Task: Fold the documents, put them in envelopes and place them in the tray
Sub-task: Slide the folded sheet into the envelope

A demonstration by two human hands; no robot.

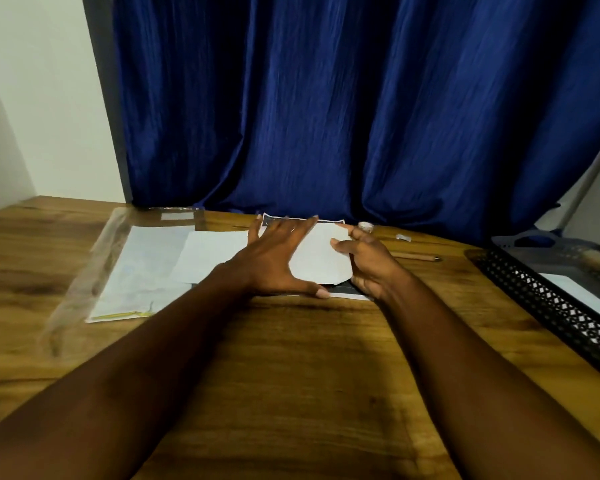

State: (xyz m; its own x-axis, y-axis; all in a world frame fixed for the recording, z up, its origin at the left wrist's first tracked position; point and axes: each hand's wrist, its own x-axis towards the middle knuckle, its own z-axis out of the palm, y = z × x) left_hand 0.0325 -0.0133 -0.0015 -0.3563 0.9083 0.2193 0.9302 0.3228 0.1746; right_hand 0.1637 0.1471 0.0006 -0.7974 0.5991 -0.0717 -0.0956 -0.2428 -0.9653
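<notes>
The document [321, 258] lay on the table [291, 358], near its far edge, in front of the curtain [326, 98]. Its right part was curled up and over. The left hand [281, 258] was spread wide, with straight fingers pressing flat on the document. The right hand [368, 261] pinched the curled right edge between thumb and fingers. More sheets [201, 254] lay just left of the document, partly on a clear sleeve [118, 258]. A pencil [416, 257] lay to the right. The black tray [534, 292] stood at the right edge, apart from the hands, with a white sheet [582, 292] in it.
</notes>
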